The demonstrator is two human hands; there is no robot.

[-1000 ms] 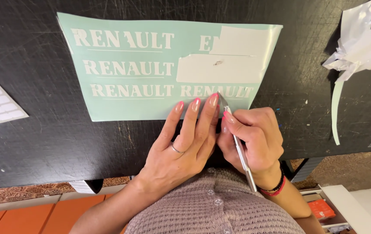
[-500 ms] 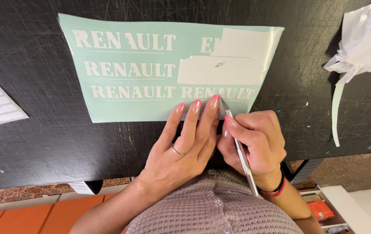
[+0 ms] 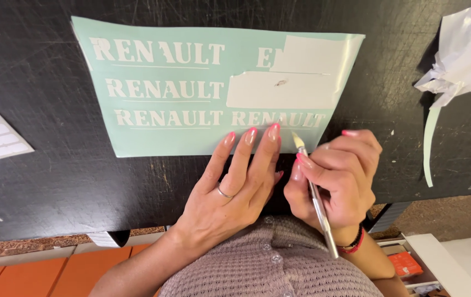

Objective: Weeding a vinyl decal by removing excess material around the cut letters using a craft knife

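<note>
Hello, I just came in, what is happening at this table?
A person is working on a pale green vinyl sheet with white cut lettering, lying on a black table. The left hand presses its fingertips on the sheet's lower edge. The right hand holds a craft knife, blade tip at that edge. Peeled white scraps lie to the right.

Bright, even light; sharp focus (slight glare on glossy sheet [image 3: 202, 88]).

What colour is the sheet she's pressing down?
Pale mint green sheet with white lettering, seen in the head view.
</note>
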